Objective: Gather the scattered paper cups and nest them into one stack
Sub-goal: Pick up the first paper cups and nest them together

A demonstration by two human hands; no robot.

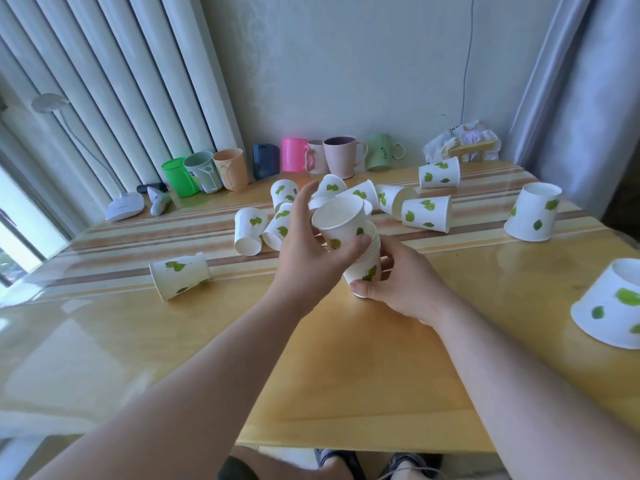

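Note:
Above the table's middle, my right hand (401,289) grips the lower part of a stack of nested white paper cups with green leaves (367,263). My left hand (308,251) holds the top cup (341,220), thumb against its side, fingers behind it; that cup sits tilted in the stack. Several loose cups lie on their sides behind my hands, around a cup (426,213). One lies at the left (179,275). Upside-down cups stand at the right (533,216) and at the right edge (613,306).
The wooden table (346,358) has a striped band across its far half. A row of coloured plastic mugs (294,159) lines the back edge by the wall. A white desk lamp (124,204) stands at the back left, a bundle of packets (464,143) at the back right.

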